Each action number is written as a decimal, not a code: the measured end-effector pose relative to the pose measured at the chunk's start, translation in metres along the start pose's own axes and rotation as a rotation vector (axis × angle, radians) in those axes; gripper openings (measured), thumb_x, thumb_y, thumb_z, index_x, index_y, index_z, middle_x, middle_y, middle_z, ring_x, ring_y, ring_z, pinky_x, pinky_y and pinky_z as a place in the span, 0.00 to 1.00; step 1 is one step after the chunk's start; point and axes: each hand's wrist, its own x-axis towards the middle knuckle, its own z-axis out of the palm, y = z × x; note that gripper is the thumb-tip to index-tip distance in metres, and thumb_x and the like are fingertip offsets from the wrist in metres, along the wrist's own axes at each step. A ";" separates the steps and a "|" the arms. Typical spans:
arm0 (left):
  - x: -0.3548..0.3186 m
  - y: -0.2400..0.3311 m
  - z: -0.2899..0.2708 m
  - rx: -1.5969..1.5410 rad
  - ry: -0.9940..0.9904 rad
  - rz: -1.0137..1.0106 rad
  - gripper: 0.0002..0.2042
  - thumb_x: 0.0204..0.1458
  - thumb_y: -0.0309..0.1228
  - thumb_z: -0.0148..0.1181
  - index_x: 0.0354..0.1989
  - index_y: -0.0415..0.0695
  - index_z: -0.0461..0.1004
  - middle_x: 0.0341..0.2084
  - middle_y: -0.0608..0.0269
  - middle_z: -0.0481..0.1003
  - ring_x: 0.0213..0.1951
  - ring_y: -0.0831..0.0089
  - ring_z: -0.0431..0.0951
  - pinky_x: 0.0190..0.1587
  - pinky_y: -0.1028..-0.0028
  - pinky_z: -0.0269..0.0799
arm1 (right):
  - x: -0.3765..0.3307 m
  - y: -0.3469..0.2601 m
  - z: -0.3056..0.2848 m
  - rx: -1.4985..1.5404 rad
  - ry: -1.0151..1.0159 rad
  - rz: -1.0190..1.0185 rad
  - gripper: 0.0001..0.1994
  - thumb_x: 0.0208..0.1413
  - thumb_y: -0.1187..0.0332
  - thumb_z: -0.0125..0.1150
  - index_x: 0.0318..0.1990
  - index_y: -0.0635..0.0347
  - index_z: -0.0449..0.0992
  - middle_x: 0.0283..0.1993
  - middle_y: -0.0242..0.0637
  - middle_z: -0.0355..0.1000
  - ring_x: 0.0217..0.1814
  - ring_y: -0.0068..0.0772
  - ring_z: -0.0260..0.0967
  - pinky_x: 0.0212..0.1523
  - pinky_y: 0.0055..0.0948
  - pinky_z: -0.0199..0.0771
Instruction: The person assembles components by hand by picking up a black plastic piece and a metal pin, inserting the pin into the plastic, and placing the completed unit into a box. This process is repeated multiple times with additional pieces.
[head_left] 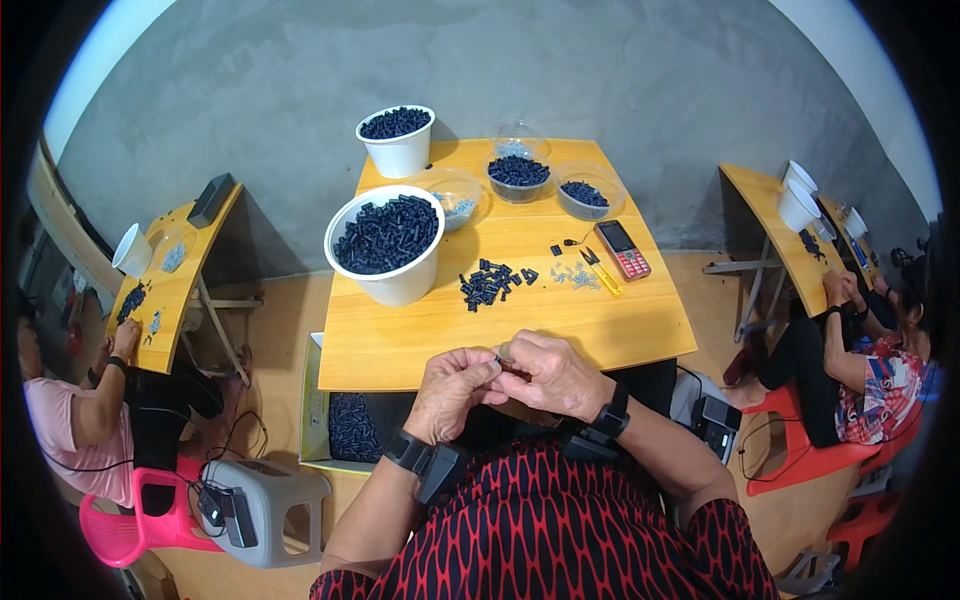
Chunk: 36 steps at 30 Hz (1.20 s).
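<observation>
Holding your hands together just off the near edge of the wooden table, you pinch a small dark piece between them. Your left hand has its fingertips closed on the piece from the left, and your right hand closes on it from the right, the thumb and forefinger tight together around it. The piece is too small to make out in shape.

On the table, a loose pile of dark plastic parts lies near the middle. A large white bucket full of the same parts stands toward the left edge, with a smaller white bucket at the far left corner. Three clear bowls sit along the far edge. Yellow-handled snips and a red phone lie toward the right edge.
</observation>
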 end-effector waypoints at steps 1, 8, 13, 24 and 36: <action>-0.001 0.000 0.000 -0.006 0.012 -0.016 0.06 0.57 0.25 0.57 0.33 0.35 0.77 0.29 0.58 0.79 0.29 0.74 0.79 0.35 0.73 0.80 | 0.000 0.001 0.001 -0.001 0.011 0.012 0.10 0.45 0.73 0.67 0.31 0.66 0.72 0.28 0.45 0.69 0.28 0.46 0.71 0.27 0.37 0.71; -0.001 -0.005 -0.003 -0.015 -0.012 -0.002 0.06 0.57 0.25 0.59 0.31 0.36 0.77 0.24 0.62 0.77 0.24 0.77 0.76 0.30 0.78 0.76 | 0.003 -0.005 0.003 -0.052 0.004 0.007 0.09 0.42 0.72 0.65 0.27 0.65 0.70 0.26 0.45 0.68 0.26 0.47 0.69 0.27 0.38 0.71; -0.002 -0.005 -0.005 0.021 0.018 0.086 0.05 0.57 0.25 0.60 0.31 0.36 0.75 0.25 0.62 0.77 0.26 0.74 0.77 0.33 0.73 0.77 | 0.008 -0.003 0.007 -0.101 0.032 -0.068 0.08 0.42 0.72 0.64 0.26 0.63 0.70 0.25 0.43 0.67 0.26 0.46 0.69 0.27 0.38 0.71; -0.002 -0.003 0.007 0.098 0.053 0.144 0.03 0.55 0.22 0.60 0.31 0.36 0.75 0.25 0.63 0.76 0.25 0.78 0.75 0.30 0.79 0.74 | 0.002 -0.003 0.004 -0.161 0.047 -0.137 0.07 0.43 0.72 0.63 0.26 0.63 0.70 0.25 0.42 0.67 0.25 0.44 0.70 0.25 0.37 0.70; -0.006 0.058 -0.082 0.320 0.861 0.934 0.03 0.53 0.22 0.59 0.35 0.40 0.73 0.29 0.66 0.74 0.29 0.79 0.72 0.34 0.78 0.72 | 0.017 0.087 -0.034 -0.296 0.252 0.180 0.05 0.51 0.74 0.59 0.35 0.65 0.76 0.33 0.48 0.71 0.38 0.52 0.71 0.38 0.44 0.72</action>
